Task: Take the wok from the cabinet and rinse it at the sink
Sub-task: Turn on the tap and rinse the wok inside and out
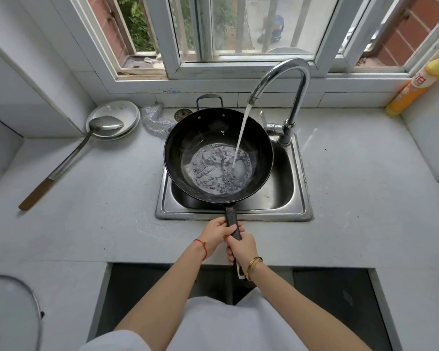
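While the wok (218, 154) covers most of the sink (297, 188), only the sink's right part and its near rim show, and what lies under the wok cannot be seen. Water (241, 133) falls from the tap (289, 79) into the right of the wok's bowl and pools in its bottom. Both hands grip the dark handle (231, 221), which points near, toward the person: the left hand (217, 233) wraps it farther along, close to the sink rim, and the right hand (241, 248) clenches it just behind, the two hands touching. The handle's near end is hidden under the right hand and wrist. Both forearms reach forward and meet over the desk (99, 198). On the far left a ladle (71, 155) rests its bowl on stacked plates (117, 115). A glass lid (10, 312) is cut off at the near left edge. A yellow bottle (416, 87) stands far right, its top cut off.
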`<action>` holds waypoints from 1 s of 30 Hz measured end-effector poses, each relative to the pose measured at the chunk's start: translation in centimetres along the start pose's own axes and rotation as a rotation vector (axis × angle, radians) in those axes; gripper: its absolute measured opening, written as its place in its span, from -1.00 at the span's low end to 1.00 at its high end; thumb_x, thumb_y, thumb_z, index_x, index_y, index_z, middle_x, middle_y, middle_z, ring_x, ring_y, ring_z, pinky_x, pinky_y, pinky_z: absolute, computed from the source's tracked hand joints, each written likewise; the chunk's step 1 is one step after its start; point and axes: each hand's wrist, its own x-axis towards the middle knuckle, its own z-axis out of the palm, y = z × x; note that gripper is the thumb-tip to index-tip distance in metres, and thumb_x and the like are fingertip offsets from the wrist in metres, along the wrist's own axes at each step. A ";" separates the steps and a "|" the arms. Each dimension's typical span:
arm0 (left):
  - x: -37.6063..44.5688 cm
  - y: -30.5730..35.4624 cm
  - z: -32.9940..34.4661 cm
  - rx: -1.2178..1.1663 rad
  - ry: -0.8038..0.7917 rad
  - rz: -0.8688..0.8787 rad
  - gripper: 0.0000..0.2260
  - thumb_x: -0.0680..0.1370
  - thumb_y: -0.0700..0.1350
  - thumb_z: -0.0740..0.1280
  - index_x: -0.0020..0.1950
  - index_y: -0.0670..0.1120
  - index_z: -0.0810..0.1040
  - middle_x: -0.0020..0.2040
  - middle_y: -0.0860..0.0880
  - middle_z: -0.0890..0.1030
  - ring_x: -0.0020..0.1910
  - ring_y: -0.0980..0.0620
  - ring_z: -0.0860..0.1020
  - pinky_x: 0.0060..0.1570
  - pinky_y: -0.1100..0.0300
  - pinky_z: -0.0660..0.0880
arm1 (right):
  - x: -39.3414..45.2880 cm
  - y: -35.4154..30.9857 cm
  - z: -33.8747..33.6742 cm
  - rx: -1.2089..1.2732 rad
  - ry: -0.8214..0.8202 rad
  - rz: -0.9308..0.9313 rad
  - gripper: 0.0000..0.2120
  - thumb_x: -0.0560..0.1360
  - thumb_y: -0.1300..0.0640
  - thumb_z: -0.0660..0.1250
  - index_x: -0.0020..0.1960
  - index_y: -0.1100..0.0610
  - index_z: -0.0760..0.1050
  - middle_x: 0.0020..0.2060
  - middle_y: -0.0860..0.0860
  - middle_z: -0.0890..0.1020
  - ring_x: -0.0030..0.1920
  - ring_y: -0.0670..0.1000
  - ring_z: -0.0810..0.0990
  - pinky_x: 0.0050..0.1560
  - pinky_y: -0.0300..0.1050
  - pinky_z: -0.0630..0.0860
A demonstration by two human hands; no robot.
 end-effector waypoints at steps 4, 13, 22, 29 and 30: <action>-0.4 0.1 -0.4 0.039 0.002 0.002 -0.70 0.58 -0.40 0.24 0.31 -0.36 0.44 0.16 -0.26 0.59 0.00 -0.02 0.63 -0.14 0.32 0.60 | -0.1 0.5 0.5 0.036 0.007 0.006 -0.77 0.56 0.20 0.28 -0.27 0.21 0.46 -0.59 0.03 0.44 -0.61 0.00 0.40 -0.56 -0.19 0.40; -0.4 -0.3 -0.7 0.090 0.003 -0.020 -0.70 0.57 -0.42 0.24 0.30 -0.41 0.44 0.12 -0.28 0.59 -0.05 -0.03 0.64 -0.12 0.29 0.61 | -0.3 1.2 0.9 0.047 0.010 0.007 -0.79 0.56 0.21 0.28 -0.25 0.21 0.44 -0.62 -0.01 0.43 -0.63 -0.02 0.39 -0.60 -0.21 0.38; 0.1 -0.9 -0.6 0.144 0.013 -0.080 -0.83 0.57 -0.41 0.24 0.11 -0.28 0.55 0.07 -0.24 0.63 -0.01 -0.07 0.65 -0.03 0.20 0.62 | 0.0 1.7 0.0 -0.007 -0.105 0.058 -0.82 0.60 0.15 0.24 -0.11 0.24 0.48 -0.53 0.05 0.53 -0.56 0.01 0.50 -0.48 -0.12 0.56; 0.1 -1.6 -0.4 0.151 0.076 -0.123 -0.82 0.57 -0.42 0.24 0.11 -0.26 0.55 0.10 -0.21 0.64 0.08 -0.13 0.63 0.09 0.08 0.58 | 0.0 2.2 -0.5 -0.090 -0.159 0.063 -0.82 0.60 0.11 0.25 -0.08 0.22 0.48 -0.46 0.08 0.59 -0.48 0.05 0.59 -0.27 0.00 0.65; 0.2 -1.7 -0.4 0.156 0.081 -0.125 -0.81 0.57 -0.42 0.24 0.14 -0.29 0.54 0.10 -0.21 0.63 0.08 -0.13 0.63 0.11 0.07 0.58 | 0.0 2.2 -0.5 -0.110 -0.160 0.053 -0.81 0.60 0.11 0.25 -0.08 0.22 0.48 -0.46 0.08 0.60 -0.48 0.05 0.59 -0.29 -0.02 0.65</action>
